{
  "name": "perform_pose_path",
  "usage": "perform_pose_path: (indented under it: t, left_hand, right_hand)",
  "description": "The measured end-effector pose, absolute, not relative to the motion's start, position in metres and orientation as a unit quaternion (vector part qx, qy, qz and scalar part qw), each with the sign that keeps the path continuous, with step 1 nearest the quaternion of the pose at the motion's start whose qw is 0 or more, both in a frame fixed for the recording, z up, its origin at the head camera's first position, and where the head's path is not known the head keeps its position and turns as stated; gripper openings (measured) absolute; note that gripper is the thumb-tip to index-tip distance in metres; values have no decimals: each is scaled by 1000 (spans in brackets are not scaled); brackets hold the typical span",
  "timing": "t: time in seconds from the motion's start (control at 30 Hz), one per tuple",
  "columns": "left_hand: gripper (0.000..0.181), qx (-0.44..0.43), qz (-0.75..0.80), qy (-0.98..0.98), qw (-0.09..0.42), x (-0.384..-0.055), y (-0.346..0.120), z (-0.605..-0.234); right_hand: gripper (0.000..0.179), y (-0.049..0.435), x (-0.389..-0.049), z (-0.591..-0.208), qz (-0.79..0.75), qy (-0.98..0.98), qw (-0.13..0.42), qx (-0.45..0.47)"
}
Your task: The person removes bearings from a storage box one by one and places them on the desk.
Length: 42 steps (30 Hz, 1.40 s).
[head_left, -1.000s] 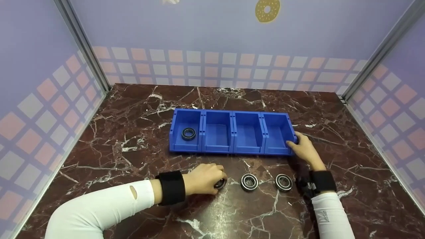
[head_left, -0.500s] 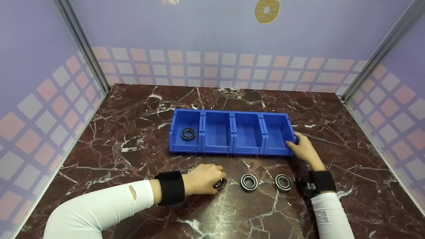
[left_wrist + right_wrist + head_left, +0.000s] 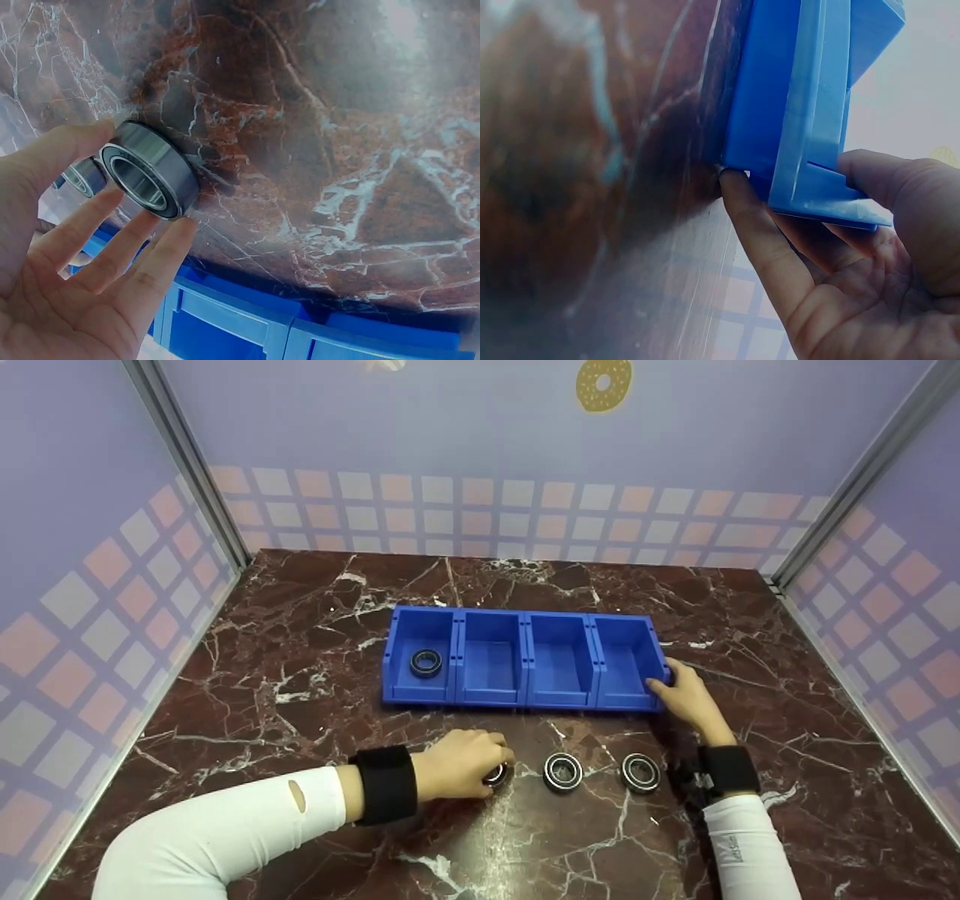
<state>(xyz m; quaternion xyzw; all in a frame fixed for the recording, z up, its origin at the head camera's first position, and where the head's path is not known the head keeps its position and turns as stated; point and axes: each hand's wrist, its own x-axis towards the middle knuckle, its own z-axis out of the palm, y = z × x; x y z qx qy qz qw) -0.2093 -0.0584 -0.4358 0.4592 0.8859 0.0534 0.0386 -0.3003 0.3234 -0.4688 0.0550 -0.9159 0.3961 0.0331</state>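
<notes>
In the head view my left hand (image 3: 461, 765) reaches over a ball bearing (image 3: 496, 777) on the table and covers part of it. The left wrist view shows thumb and fingertips pinching that bearing (image 3: 169, 159) by its steel rim, its ring face turned to the palm. My right hand (image 3: 694, 701) grips the right end of a blue four-compartment bin (image 3: 487, 699). Up close in the right wrist view, the thumb lies on one side of the bin wall (image 3: 795, 150) and the fingers on the other. Another bearing (image 3: 426, 674) lies flat in the leftmost compartment.
Two more bearings, a middle one (image 3: 549, 774) and a right one (image 3: 625, 774), lie flat in a row before the bin. The dark red marbled table (image 3: 300, 607) is enclosed by purple panels (image 3: 480, 427) at the back and both sides.
</notes>
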Motion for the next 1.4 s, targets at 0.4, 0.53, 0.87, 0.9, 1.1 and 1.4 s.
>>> perform_pose_path:
  t: [0.4,0.53,0.87,0.9,1.1,1.4]
  left_hand:
    - [26,457,65,887,16,-211,-63,-424]
    - [30,450,72,890,15,-213,-65,-418]
    - [38,416,94,905,3,-220,-69,-405]
    - [37,412,94,906,-1,-221,-70,-404]
    - [40,393,99,914,-10,-228,-73,-397]
    - [39,373,106,922,-28,-240,-82,-390]
  right_hand:
    - [43,322,-300,-470,395,-916,40,57]
    - [42,323,-300,-469,393,-917,37,59]
    - [44,324,-299,-468,393,-917,33,56]
    - [44,324,-299,-468,394,-917,33,56]
    - [44,324,-299,-468,395,-916,33,53]
    - [42,324,-300,-469,395,-916,32,59]
